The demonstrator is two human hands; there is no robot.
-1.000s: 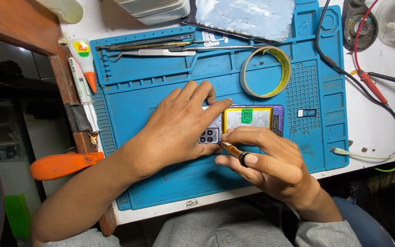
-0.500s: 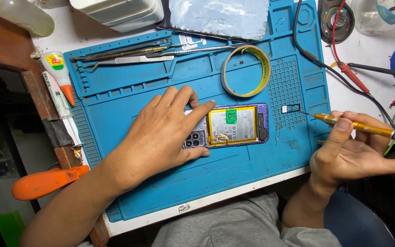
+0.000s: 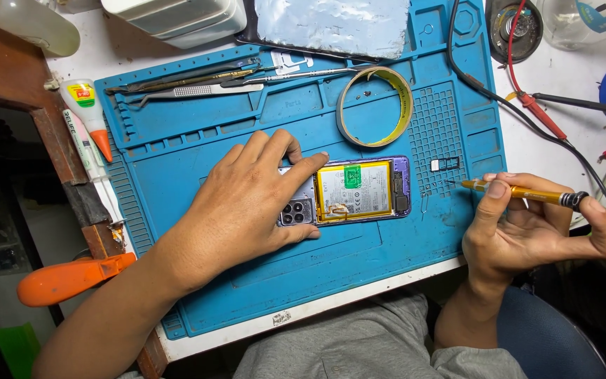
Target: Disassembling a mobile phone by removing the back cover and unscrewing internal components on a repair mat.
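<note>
An opened purple phone point(image 3: 366, 191) lies face down on the blue work mat point(image 3: 198, 140), its yellow-edged battery and camera cluster showing. My left hand point(image 3: 247, 203) lies flat over the phone's left end, fingers spread, pinning it down. My right hand point(image 3: 534, 228) is off the mat's right edge and holds a thin gold-coloured screwdriver point(image 3: 520, 191). Its tip points left at the mat's gridded tray section, near a small dark SIM tray point(image 3: 445, 164).
A roll of yellow tape point(image 3: 375, 107) sits above the phone, with tweezers and metal pry tools point(image 3: 191, 85) in the mat's top slots. A glue bottle point(image 3: 87, 112), an orange handle point(image 3: 71, 278), a silvery back cover point(image 3: 331, 24) and red and black cables point(image 3: 541, 112) surround the mat.
My right hand lifted the screwdriver away from the phone and swung right, past the mat's edge; its tip has since come back toward the mat's gridded section. My left hand stayed pressed on the phone.
</note>
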